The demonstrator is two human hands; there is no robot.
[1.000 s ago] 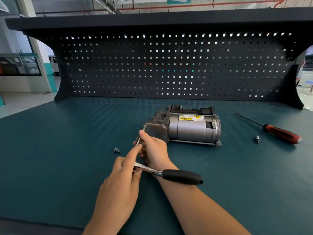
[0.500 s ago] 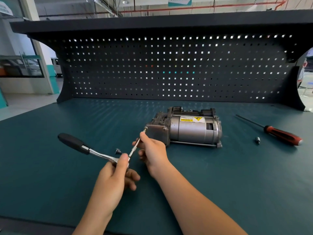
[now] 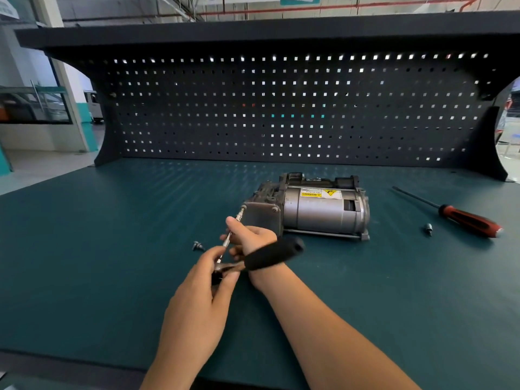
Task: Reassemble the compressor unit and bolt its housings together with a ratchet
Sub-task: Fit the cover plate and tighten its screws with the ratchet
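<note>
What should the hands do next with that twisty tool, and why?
Probably the left hand should swing the black-handled steel ratchet leftward. Its thin silver extension bar, pinched by the right hand, sits on the corner bolt of the grey metal compressor, and the handle lies across the right wrist.

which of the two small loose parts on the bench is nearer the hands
The part just left of the left hand; the other part lies far right, beside the red-handled screwdriver.

Bare forearms (image 3: pixel 323 333), bare left hand (image 3: pixel 201 282), bare right hand (image 3: pixel 254 237)
</note>
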